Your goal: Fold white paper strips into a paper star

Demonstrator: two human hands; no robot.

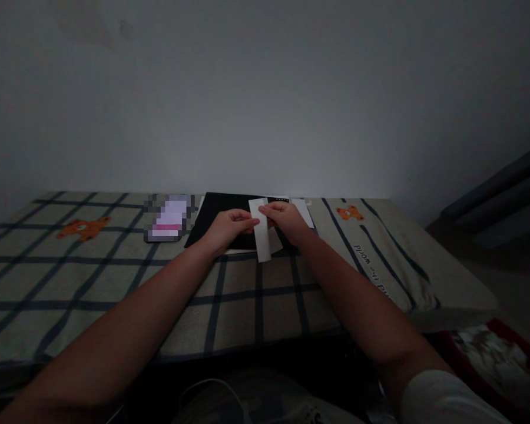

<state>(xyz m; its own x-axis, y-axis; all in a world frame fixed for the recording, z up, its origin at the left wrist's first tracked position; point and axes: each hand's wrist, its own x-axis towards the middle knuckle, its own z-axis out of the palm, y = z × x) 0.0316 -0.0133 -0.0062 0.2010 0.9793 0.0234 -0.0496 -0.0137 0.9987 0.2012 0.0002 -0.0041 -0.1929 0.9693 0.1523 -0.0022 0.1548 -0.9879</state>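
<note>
1. Left hand: I see its fingers pinched on the left edge of a white paper strip, near the strip's upper end.
2. Right hand: fingers closed on the same strip from the right, the two hands almost touching at the top.
3. White paper strip: upright and slightly tilted, its lower end hanging free below both hands (no crease that I can make out in the dim light).
4. Black sheet: flat under and behind the hands; other white papers lie beside it, right of the right hand.
5. Blurred purple-and-white item: left of the black sheet, apart from the left hand.
6. Checked cloth: open surface left and towards me; its right edge drops off well right of the hands.
</note>
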